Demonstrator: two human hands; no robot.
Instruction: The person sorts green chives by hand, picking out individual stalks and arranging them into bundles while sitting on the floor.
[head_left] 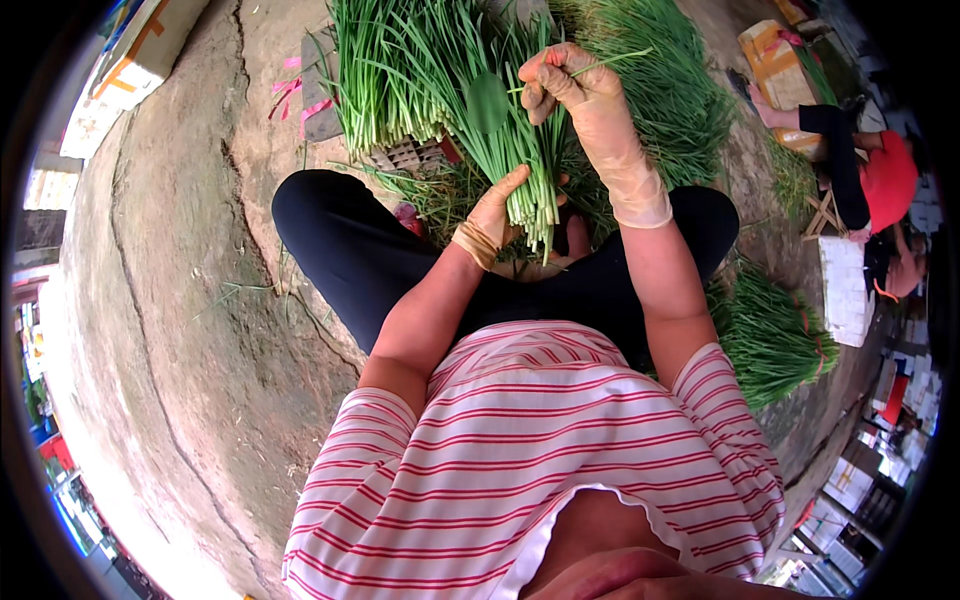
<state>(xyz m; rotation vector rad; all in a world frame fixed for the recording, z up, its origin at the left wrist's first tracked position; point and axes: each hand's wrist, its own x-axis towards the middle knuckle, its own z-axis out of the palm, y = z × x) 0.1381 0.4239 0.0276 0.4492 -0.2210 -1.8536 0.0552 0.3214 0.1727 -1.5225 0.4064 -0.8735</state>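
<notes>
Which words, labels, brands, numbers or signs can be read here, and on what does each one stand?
None can be read.
Green stalks, left hand, right hand, striped shirt: no lettering seen.
Orange-taped box, upper left; white box, right: any marks are too small or blurred to read.

left hand [490,215]: some fingers hidden behind chive bundle [530,205] | chive pile [395,75]: cut off by upper edge | round green patch [487,103]: blurred, apparently too smeared to tell

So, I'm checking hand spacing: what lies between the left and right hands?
In the head view, part of the green bunch lies between left hand and right hand.
</notes>
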